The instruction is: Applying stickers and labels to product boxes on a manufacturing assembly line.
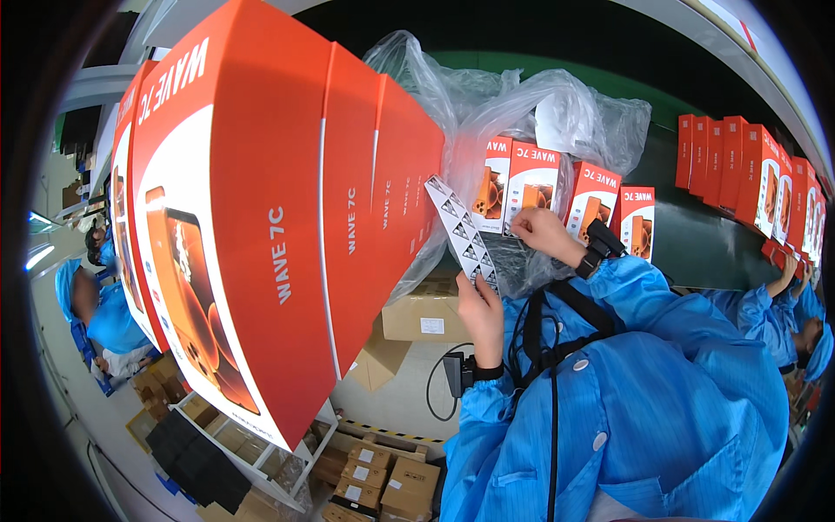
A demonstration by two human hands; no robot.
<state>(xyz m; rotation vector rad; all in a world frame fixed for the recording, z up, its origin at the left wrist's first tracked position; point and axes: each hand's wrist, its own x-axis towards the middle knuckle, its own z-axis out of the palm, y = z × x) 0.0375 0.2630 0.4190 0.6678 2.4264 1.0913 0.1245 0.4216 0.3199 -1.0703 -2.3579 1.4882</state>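
My left hand grips the lower end of a white sticker sheet printed with rows of black triangles. To its right, my right hand has its thumb and fingers pinched together; whatever is between them is too small to make out. It is in front of several upright red-and-white phone boxes, the nearest being one phone box just behind the fingers and another phone box to the right. Clear plastic wrap lies crumpled behind and around the boxes.
A tall stack of red phone boxes fills the left side, close to me. More red boxes line the dark green bench at right, where a co-worker's hands touch one. Brown cartons sit below.
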